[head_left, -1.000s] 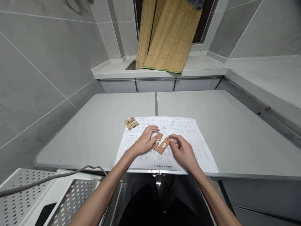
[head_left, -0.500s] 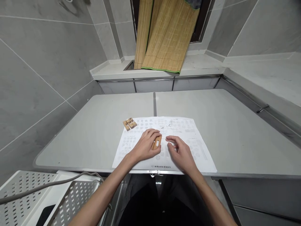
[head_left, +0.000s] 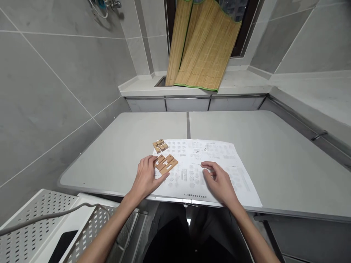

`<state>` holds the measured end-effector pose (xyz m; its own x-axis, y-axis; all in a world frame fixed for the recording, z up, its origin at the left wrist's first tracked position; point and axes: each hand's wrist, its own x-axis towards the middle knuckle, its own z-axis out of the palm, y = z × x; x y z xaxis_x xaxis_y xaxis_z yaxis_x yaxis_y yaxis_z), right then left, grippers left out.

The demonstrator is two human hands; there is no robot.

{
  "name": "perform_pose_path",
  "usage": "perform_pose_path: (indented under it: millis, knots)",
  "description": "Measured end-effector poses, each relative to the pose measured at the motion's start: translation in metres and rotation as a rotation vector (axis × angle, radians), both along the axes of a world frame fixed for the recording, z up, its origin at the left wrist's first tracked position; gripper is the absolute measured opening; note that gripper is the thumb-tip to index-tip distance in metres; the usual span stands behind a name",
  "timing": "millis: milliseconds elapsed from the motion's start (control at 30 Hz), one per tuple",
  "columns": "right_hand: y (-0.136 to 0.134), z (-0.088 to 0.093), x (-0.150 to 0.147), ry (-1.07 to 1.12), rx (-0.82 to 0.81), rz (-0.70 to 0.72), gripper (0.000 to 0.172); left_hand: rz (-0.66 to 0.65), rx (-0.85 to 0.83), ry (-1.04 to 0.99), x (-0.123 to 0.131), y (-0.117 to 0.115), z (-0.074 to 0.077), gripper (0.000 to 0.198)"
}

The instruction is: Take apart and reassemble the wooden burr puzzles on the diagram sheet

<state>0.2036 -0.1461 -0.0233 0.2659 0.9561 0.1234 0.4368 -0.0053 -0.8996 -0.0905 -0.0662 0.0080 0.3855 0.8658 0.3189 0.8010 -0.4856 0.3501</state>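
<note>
Several notched wooden puzzle pieces [head_left: 169, 166] lie flat side by side on the left part of a printed sheet [head_left: 219, 151]. My left hand [head_left: 146, 174] rests at their left side, thumb and fingers spread apart around the near edge and touching or almost touching the wood. Over the right half of the sheet, my right hand [head_left: 219, 182] has its fingers loosely curled, with a gap between thumb and index and nothing visible in it. A second cluster of small wooden pieces [head_left: 160, 145] sits at the sheet's far left corner.
The sheet lies on a light grey folding table [head_left: 109, 157] with a seam down its middle. At lower left stands a white perforated rack [head_left: 48, 208] with a grey cable [head_left: 55, 216] and a dark flat object [head_left: 63, 245]. A bamboo mat [head_left: 205, 47] hangs behind.
My left hand has moved left with the wooden pieces and uncovered them; its fingers have spread. My right hand keeps nearly the same place over the sheet. The view has tilted and shifted slightly.
</note>
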Motion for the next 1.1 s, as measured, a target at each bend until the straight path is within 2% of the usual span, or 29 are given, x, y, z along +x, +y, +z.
perform_pose_path:
  millis: [133, 367, 500, 667, 767, 867, 1100]
  knots:
    - [0.001, -0.001, 0.0, -0.007, 0.013, 0.005, 0.03, 0.048, -0.056, -0.062, -0.012, 0.001, -0.007, 0.06]
    - [-0.005, 0.001, 0.006, 0.016, 0.06, 0.064, 0.029, -0.019, -0.061, -0.118, -0.019, 0.01, -0.015, 0.064]
    - [-0.021, -0.009, 0.035, 0.003, 0.074, 0.02, 0.031, -0.002, -0.008, -0.16, -0.029, 0.006, -0.016, 0.065]
    - [-0.037, -0.031, 0.085, 0.017, 0.078, -0.156, 0.033, 0.161, -0.008, -0.241, -0.043, 0.007, -0.021, 0.043]
    - [-0.039, -0.041, 0.102, 0.024, 0.078, -0.192, 0.032, 0.14, -0.038, -0.259, -0.046, 0.012, -0.025, 0.038]
    - [-0.038, -0.046, 0.105, 0.005, 0.079, -0.192, 0.032, 0.097, -0.058, -0.266, -0.044, 0.018, -0.028, 0.036]
    - [-0.036, -0.045, 0.101, -0.061, 0.092, -0.19, 0.03, 0.035, -0.024, -0.263, -0.032, 0.013, -0.024, 0.04]
